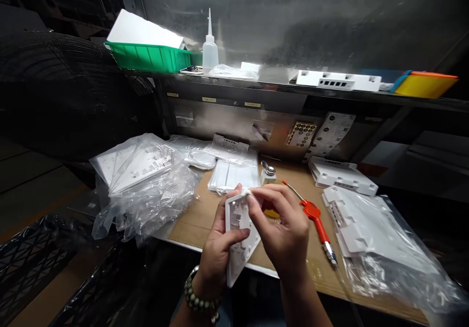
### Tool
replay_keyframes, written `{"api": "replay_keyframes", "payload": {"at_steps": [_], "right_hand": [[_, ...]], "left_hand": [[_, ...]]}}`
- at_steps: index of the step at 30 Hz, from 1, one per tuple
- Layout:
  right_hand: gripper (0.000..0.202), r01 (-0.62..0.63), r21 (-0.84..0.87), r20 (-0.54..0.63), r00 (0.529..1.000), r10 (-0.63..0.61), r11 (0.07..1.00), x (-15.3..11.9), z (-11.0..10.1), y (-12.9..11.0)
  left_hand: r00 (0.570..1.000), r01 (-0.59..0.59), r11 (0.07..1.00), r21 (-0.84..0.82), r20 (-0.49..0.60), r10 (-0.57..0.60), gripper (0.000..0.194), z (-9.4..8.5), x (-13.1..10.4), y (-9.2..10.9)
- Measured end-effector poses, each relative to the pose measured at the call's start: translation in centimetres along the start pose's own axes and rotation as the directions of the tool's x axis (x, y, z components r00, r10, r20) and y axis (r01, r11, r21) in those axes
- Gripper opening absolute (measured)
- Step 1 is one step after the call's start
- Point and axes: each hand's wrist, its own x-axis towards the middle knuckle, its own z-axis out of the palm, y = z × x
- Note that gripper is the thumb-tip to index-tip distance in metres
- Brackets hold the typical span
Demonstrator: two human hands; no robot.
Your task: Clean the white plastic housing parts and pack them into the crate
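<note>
Left hand point(220, 249): grip closed around the side of a white plastic housing point(240, 253), held tilted over the near edge of the cardboard-covered tabletop point(205, 209), thumb on its inner face. Right hand point(284, 224): thumb and fingers pinched together at the housing's top edge, on a small white bit point(246, 193), type unclear. Just right of the right hand, red air gun point(317, 219) with hose. Far right, clear plastic bag point(406, 273) with white housings partly in it; more stacked housings point(342, 175) behind. Left, big clear bags point(146, 195) with white housings in and under the film, crumpled, covering the tabletop's left side. Beyond the hands, small dispenser jar point(268, 174) with metal top, contents can't tell; flat film-wrapped stack point(234, 173) beside it. Shelf point(271, 86) above: green bin point(146, 57) holding white panels, translucent squeeze bottle point(210, 53), long white housing point(339, 80), yellow container point(425, 83), contents hidden.
</note>
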Motion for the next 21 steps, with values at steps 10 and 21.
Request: {"api": "replay_keyframes", "payload": {"at_steps": [10,21], "right_hand": [[0.013,-0.054,-0.128,-0.009,0.999,0.054,0.990,0.3,-0.8,5.0],[0.038,-0.465,-0.700,0.039,0.733,0.679,0.542,-3.2,-3.2,22.2]], "left_hand": [[0.996,0.053,0.992,-0.116,-0.063,-0.061,0.105,-1.1,0.7,0.8],[0.974,0.215,0.886,-0.410,0.156,-0.164,0.072,-6.1,1.3,4.8]]}}
